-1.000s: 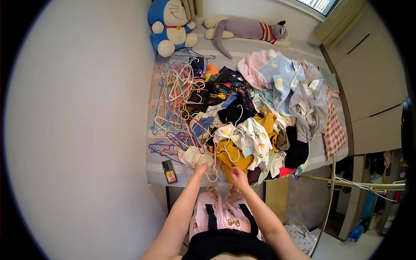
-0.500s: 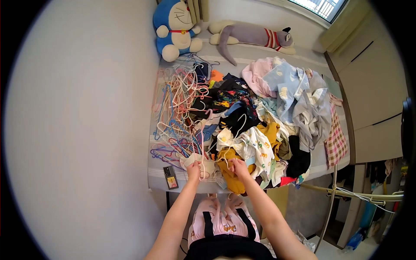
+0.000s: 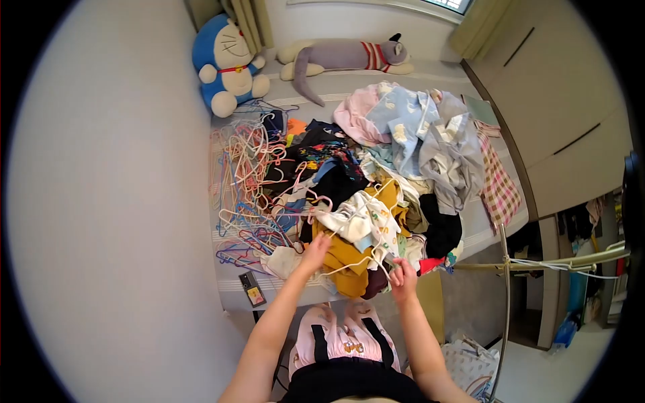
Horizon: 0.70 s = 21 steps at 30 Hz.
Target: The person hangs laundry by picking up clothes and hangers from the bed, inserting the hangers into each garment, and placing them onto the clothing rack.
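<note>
My right hand (image 3: 403,279) is closed on the white hanger (image 3: 377,258) at the front of the clothes pile. One of the hanger's arms runs left across a mustard-yellow garment (image 3: 346,265). My left hand (image 3: 316,254) is at that garment's left edge with its fingers curled; what they grip is hidden. Just above lies a white garment with a colourful print (image 3: 356,218), bunched over the mustard one. A pink hanger (image 3: 324,200) rests beyond my left hand, by the white garment.
Many tangled hangers (image 3: 245,168) cover the bed's left side. A phone (image 3: 252,289) lies at the front left edge. Light blue and grey clothes (image 3: 447,164) are heaped at the right. Plush toys (image 3: 232,74) sit at the back. A metal rack pole (image 3: 505,302) stands at the right.
My right hand has moved right with the white hanger, turning it. My left hand has left the pink hanger and moved up beside the mustard garment. The view has shifted.
</note>
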Motion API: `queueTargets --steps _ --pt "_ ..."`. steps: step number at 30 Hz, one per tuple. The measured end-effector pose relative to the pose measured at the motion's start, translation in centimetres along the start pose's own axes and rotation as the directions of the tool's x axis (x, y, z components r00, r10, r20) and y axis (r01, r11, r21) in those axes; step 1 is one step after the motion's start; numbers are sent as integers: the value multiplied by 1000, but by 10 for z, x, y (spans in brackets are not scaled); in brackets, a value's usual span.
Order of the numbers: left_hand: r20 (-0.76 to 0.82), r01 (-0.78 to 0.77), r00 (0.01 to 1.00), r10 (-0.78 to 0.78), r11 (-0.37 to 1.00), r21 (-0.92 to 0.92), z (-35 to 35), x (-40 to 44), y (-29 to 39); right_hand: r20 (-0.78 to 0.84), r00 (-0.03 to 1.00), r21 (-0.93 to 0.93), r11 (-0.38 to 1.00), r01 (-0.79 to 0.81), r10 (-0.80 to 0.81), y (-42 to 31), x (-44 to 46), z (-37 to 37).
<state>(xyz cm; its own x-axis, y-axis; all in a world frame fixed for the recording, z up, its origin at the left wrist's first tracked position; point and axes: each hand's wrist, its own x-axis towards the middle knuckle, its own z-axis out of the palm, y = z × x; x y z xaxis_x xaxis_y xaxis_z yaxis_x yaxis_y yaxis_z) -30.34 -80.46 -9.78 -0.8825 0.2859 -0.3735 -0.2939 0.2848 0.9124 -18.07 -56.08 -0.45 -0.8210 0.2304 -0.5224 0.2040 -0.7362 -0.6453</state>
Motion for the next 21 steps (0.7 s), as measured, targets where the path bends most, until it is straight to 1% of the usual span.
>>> queueTargets --steps 1,2,3,5,6,8,9,10,11,12,13,15,16,17,19,20,21 --pt "-13 -74 996 88 901 427 9 -12 12 25 1000 83 997 5 -7 -9 -4 -4" --pt "-53 -97 987 154 816 570 20 -26 23 83 997 141 990 -20 8 -15 -1 -17" --pt "-82 -107 970 228 708 698 28 -36 34 56 998 128 992 -6 -1 -23 -4 -20" --pt "-12 -97 993 119 861 499 28 -36 40 319 943 234 972 18 -94 -29 -4 -51" --pt "30 -76 997 70 919 387 30 -35 43 190 973 289 954 76 -134 -32 -8 -48" --pt "27 -124 992 121 971 204 44 -36 42 -83 979 375 904 205 -187 -36 -21 -32" --pt "23 -145 989 144 983 110 53 -38 41 -16 975 364 907 214 -223 -33 -24 -29" --pt "43 -134 990 133 991 20 66 -45 48 51 964 354 908 225 -259 -30 -26 -24" --pt "74 -60 995 66 995 -85 84 -48 42 120 947 345 907 241 -297 -27 -27 -20" --pt "101 -68 992 77 994 -87 100 -55 44 183 953 346 924 166 -240 -21 -22 -22" --pt "128 -74 988 86 993 -91 113 -61 47 -54 985 275 946 173 -164 -23 -22 -6" --pt "228 -96 970 88 995 25 129 -65 53 -63 985 246 954 171 -161 -21 -14 -27" --pt "216 -111 972 93 991 73 136 -59 44 -227 962 185 963 194 -151 -33 -17 -18" --pt "207 -210 963 169 959 192 138 -47 37 -242 957 44 983 178 -163 -36 -17 -26" --pt "217 -389 920 326 822 415 133 -15 38 -267 944 -236 963 131 -194 -46 -18 -39" --pt "116 -431 892 437 745 509 132 -2 41 -347 917 -411 911 41 -198 -52 -23 -39" --pt "26 -450 837 546 662 600 131 9 46 -299 922 -494 867 72 -247 -48 -23 -53"
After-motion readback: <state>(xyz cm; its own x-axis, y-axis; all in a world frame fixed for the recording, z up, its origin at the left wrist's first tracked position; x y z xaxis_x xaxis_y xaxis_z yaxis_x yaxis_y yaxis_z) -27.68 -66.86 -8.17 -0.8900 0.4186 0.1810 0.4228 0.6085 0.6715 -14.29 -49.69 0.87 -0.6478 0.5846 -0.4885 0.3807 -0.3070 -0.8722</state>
